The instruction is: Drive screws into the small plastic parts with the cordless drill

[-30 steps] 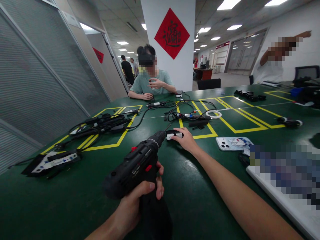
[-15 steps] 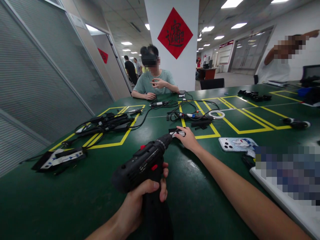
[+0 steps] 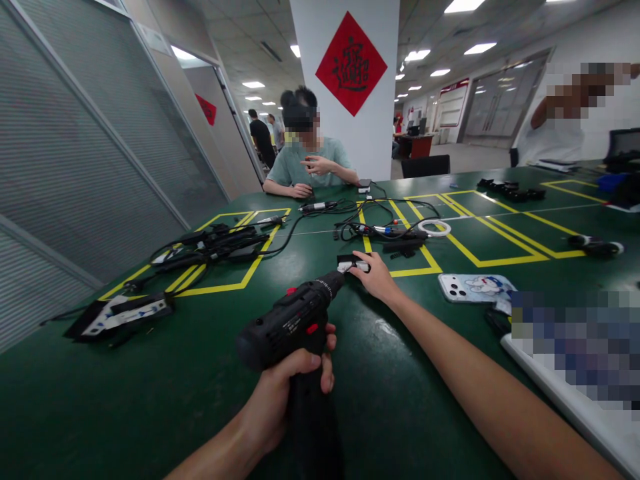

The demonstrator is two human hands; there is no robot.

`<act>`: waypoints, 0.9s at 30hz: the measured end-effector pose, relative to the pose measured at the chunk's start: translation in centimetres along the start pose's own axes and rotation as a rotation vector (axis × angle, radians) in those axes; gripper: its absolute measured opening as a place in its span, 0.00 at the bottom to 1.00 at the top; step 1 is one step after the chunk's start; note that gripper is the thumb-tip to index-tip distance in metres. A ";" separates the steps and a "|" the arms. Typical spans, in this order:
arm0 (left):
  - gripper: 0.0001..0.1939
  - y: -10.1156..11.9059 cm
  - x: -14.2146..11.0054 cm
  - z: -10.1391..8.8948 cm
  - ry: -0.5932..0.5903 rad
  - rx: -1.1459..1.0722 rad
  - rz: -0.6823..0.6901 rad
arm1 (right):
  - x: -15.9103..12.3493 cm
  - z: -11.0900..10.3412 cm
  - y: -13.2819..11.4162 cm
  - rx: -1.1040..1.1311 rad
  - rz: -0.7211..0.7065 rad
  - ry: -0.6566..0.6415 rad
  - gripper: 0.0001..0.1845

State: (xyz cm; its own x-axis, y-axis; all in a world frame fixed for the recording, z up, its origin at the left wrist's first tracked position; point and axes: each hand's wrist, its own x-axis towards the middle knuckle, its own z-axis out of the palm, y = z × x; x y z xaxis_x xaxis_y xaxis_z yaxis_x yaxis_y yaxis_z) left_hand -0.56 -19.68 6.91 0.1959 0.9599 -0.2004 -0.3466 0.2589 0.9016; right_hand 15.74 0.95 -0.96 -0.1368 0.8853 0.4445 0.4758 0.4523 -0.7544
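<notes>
**Left hand (image 3: 283, 390) around a black pistol-shaped drill with red buttons (image 3: 285, 327), right hand (image 3: 377, 277) on a small black-and-white block (image 3: 345, 266)**

Nearest, the left hand is wrapped around the drill's handle, thumb across the near side and fingertips showing on the far side. The drill body lies above this grip, its chuck pointing forward and to the right; the handle's lower end is dark and runs out at the bottom edge.

Just beyond the chuck, the right hand pinches the block against the dark green tabletop (image 3: 425, 400). The block sits under the fingers and thumb, its white face partly covered by them. The drill's thin bit reaches the block's near side, but whether it touches cannot be made out.

To the right lie a phone in a blue-and-white cartoon case (image 3: 483, 287) and a white-edged flat object (image 3: 545, 380), pixelated and cut off by the frame. Farther off, a tangle of black cables (image 3: 220, 243) spreads on the left, its separate parts hard to tell apart, and a white plastic ring (image 3: 434, 228) lies to the right of centre. Across the table sits a person in a pale green shirt (image 3: 285, 167), one hand raised near the chest.
</notes>
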 end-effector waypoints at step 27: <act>0.17 0.1 0.4 -0.3 0.012 0.027 -0.001 | -0.1 0.0 0.0 -0.003 -0.043 0.001 0.25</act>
State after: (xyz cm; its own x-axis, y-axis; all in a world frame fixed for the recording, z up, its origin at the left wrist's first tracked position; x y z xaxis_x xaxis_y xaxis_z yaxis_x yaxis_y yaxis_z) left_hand -0.79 -19.19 6.76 0.1852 0.9609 -0.2056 -0.3214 0.2570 0.9114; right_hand 15.77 0.84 -1.03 -0.1566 0.8650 0.4767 0.4723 0.4895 -0.7330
